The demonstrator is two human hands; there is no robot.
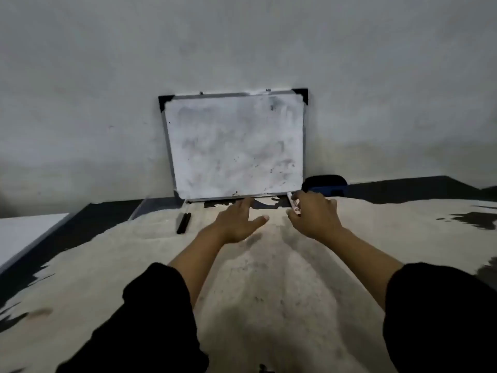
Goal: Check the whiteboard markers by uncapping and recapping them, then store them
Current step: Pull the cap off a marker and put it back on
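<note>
A plain grey wall fills the upper half, scuffed and stained, darker in a band along its foot. Below it a dark surface runs along the wall, mostly covered by a pale, worn, speckled cloth with ragged edges that spreads toward the camera. At far left a white panel lies beside the dark edge; the light is dim and even.

Markers left of whiteboard
</note>
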